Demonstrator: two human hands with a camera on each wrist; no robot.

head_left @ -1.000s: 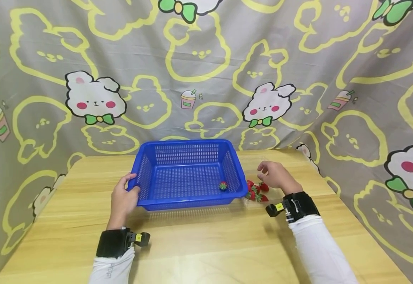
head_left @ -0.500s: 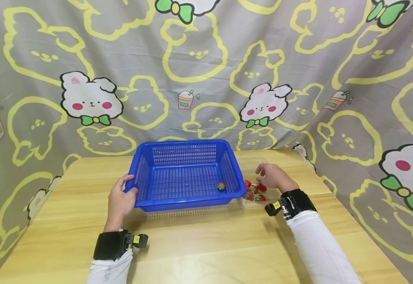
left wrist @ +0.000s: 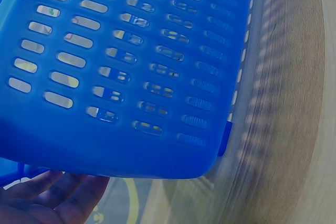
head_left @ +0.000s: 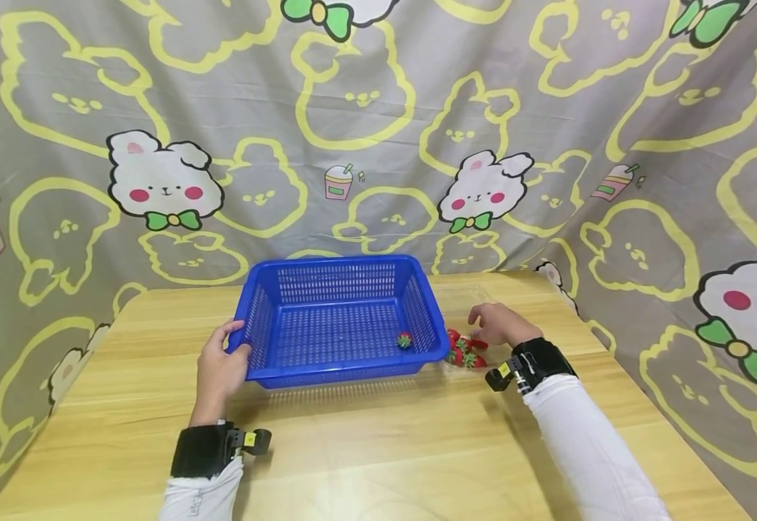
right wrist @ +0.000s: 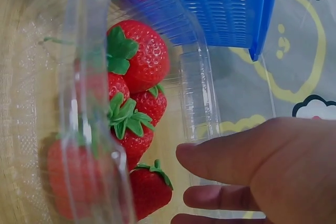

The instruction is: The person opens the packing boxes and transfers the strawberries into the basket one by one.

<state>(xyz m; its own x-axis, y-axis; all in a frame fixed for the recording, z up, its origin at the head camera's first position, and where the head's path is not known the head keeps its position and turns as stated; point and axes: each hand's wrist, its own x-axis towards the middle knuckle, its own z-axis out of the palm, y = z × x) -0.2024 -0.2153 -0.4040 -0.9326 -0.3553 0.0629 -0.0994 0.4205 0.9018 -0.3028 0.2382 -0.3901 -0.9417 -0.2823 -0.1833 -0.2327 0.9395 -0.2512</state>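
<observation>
Right hand (head_left: 497, 324) has dipped slightly closer to the strawberries (right wrist: 149, 107).

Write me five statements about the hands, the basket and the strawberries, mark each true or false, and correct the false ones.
1. The left hand grips the blue basket. True.
2. The right hand is near the strawberries in the clear container, with nothing pinched between its thumb and visible fingers. True.
3. In the head view, the clear container stands to the left of the blue basket. False: it is on the right.
4. The blue basket holds three strawberries. False: only one strawberry shows in it.
5. The strawberries in the clear container have no leaves. False: green leaves show on several.
</observation>
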